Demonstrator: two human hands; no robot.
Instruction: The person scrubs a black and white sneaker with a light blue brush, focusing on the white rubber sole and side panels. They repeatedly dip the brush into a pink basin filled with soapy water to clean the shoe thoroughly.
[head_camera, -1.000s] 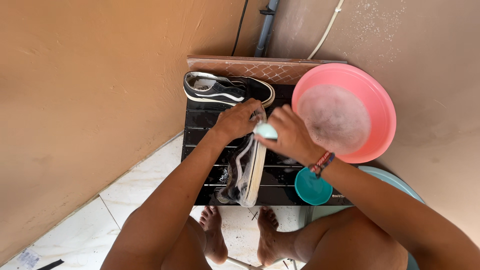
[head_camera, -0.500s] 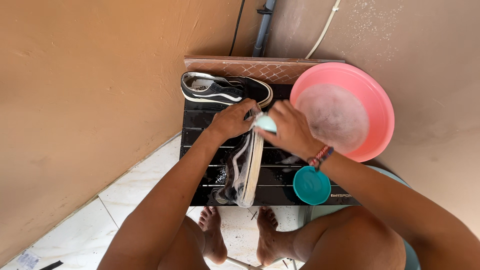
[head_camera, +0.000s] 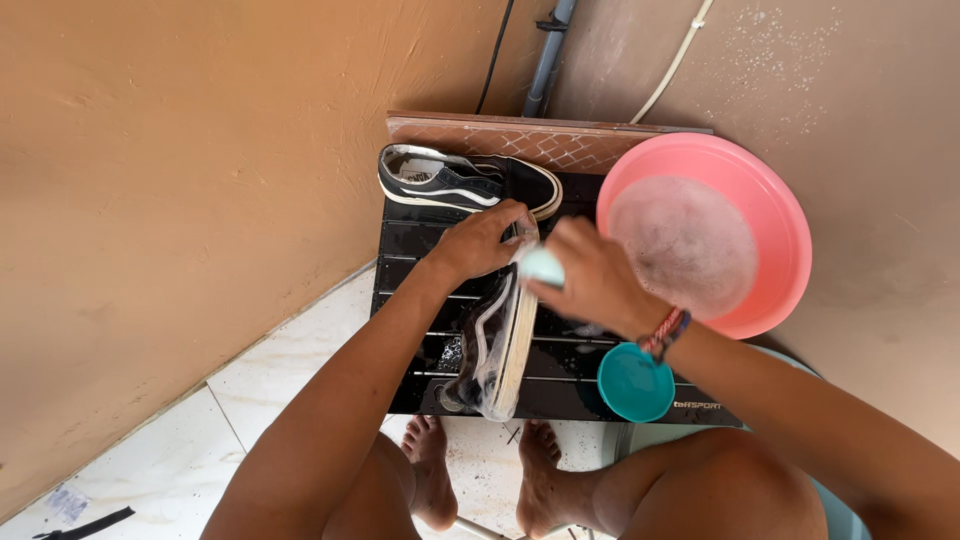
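A wet black sneaker (head_camera: 492, 350) with a white sole lies on its side on a black slatted stand (head_camera: 420, 250). My left hand (head_camera: 482, 238) grips the sneaker's far end. Close beside it, my right hand (head_camera: 592, 278) is closed around a pale turquoise brush (head_camera: 541, 264) pressed at the sneaker's upper sole edge. A braided band circles my right wrist. The second black sneaker (head_camera: 460, 180) rests upright at the far edge of the stand.
A pink basin (head_camera: 775, 205) of soapy water stands at the right. A small teal cup (head_camera: 635, 382) sits near the stand's front edge. Orange walls enclose the corner, with a grey pipe (head_camera: 550, 50) behind. My bare feet (head_camera: 480, 470) rest on white tiles.
My two hands stay on the sneaker; the right hand with the brush has shifted slightly along the sole. The sneaker and basin hold their places.
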